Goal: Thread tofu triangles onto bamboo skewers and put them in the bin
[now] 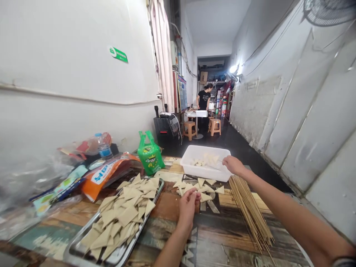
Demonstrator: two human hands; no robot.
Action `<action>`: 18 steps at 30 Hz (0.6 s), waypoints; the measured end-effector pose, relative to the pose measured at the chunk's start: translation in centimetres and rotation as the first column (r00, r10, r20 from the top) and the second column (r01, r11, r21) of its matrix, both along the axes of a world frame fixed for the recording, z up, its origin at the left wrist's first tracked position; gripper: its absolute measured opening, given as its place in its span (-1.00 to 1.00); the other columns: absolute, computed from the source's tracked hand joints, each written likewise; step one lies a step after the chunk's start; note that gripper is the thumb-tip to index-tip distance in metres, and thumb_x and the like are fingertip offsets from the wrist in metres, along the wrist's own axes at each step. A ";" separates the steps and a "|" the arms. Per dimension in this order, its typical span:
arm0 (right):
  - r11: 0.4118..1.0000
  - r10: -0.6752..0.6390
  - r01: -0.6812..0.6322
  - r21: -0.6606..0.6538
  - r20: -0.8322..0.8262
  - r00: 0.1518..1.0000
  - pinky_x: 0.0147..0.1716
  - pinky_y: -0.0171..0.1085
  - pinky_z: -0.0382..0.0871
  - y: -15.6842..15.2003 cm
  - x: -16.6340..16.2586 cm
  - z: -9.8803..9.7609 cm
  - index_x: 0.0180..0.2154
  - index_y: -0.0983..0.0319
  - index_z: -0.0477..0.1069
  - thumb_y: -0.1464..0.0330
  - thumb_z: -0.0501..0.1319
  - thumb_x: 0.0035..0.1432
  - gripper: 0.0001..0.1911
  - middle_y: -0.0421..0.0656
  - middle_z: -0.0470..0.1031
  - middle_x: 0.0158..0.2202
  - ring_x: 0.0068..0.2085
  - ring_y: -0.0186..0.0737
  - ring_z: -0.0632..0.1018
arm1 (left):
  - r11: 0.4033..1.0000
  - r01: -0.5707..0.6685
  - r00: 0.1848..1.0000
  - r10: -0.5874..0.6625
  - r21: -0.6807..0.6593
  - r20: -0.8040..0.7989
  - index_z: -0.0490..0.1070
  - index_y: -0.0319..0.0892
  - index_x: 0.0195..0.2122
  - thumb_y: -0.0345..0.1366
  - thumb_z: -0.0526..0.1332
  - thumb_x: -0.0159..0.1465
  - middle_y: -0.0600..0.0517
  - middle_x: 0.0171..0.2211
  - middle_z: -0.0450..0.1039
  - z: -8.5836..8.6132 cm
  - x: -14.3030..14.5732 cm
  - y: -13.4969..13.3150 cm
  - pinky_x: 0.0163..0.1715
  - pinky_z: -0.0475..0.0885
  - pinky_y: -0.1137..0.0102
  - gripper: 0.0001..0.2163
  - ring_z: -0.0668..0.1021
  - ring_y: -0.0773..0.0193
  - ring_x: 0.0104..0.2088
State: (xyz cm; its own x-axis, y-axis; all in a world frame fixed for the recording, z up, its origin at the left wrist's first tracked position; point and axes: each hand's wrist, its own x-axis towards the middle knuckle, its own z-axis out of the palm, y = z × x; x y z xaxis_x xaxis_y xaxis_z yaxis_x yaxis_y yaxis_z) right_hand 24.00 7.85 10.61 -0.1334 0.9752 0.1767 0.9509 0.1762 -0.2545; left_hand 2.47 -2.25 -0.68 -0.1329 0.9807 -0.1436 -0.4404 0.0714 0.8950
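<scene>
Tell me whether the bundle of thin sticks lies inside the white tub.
No, the sticks lie outside the white tub, on the tabletop.

The brown, plank-patterned table [211, 231] had a smooth wood-look surface with a low sheen. Near its front left corner, the silver rectangular metal tray [72, 247] shone beneath pale beige, flat triangular food pieces [129, 215], matt and smooth. At the far edge, the white translucent rectangular plastic tub [200, 172] looked smooth and satiny. Toward the right edge, the thin straw-coloured wooden skewers [250, 213] looked dry and matt. By the far edge, the bright green plastic carrier bag [151, 159] was glossy and creased.
</scene>
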 end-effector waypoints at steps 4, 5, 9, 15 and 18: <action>0.987 0.008 0.000 -0.164 0.049 0.999 -0.23 -0.19 0.39 5.3 -1.0 -1.1 -0.13 0.29 0.33 0.29 0.09 0.18 -0.74 -0.13 0.39 -0.14 -0.21 -0.27 0.46 | 1.000 0.015 1.000 -0.016 -0.009 -0.024 0.43 -0.29 -0.24 -0.22 0.27 -0.02 -0.07 -0.43 0.50 0.0 0.3 -0.5 -0.43 0.37 0.48 -0.67 0.51 0.33 -0.45; 0.982 0.012 -0.001 -0.190 0.054 0.998 -0.23 -0.18 0.39 6.2 -1.2 -1.6 -0.11 0.29 0.32 0.29 0.09 0.18 -0.73 -0.12 0.38 -0.13 -0.20 -0.26 0.46 | 1.000 0.020 0.999 -0.021 -0.014 -0.028 0.43 -0.29 -0.24 -0.22 0.27 -0.02 -0.07 -0.43 0.49 0.0 0.4 -0.6 -0.44 0.37 0.49 -0.67 0.50 0.33 -0.45; 0.965 0.038 -0.021 -0.260 0.061 0.997 -0.22 -0.17 0.39 9.4 -2.1 -3.7 -0.09 0.29 0.31 0.29 0.10 0.18 -0.72 -0.12 0.37 -0.11 -0.18 -0.24 0.46 | 0.999 0.029 0.998 -0.030 -0.040 -0.050 0.43 -0.27 -0.25 -0.21 0.27 -0.03 -0.06 -0.45 0.49 0.0 0.4 -0.8 -0.46 0.36 0.51 -0.67 0.49 0.34 -0.46; 0.956 0.088 -0.068 -0.284 0.058 0.994 -0.21 -0.16 0.38 12.3 -2.6 -5.8 -0.10 0.28 0.31 0.29 0.10 0.18 -0.71 -0.12 0.37 -0.11 -0.17 -0.23 0.45 | 0.997 0.032 0.998 -0.037 -0.072 -0.056 0.43 -0.25 -0.27 -0.20 0.29 -0.06 -0.04 -0.46 0.48 -0.7 0.2 -0.6 -0.49 0.35 0.51 -0.67 0.48 0.33 -0.47; 0.965 0.089 -0.072 -0.253 0.057 0.994 -0.21 -0.16 0.38 12.6 -2.8 -5.9 -0.09 0.28 0.31 0.29 0.10 0.18 -0.71 -0.12 0.37 -0.10 -0.17 -0.23 0.45 | 0.997 0.023 0.997 -0.028 -0.068 -0.074 0.44 -0.25 -0.28 -0.21 0.30 -0.08 -0.04 -0.46 0.48 -1.3 0.1 -0.3 -0.48 0.36 0.50 -0.67 0.49 0.33 -0.48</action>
State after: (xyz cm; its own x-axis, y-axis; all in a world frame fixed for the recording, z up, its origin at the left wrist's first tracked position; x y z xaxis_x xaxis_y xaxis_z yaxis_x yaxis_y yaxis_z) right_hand 21.23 20.49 4.66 -0.2165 0.9727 -0.0836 0.9526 0.1917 -0.2361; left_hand 2.59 -2.54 -1.96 -0.1212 0.9723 -0.1997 -0.3692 0.1426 0.9183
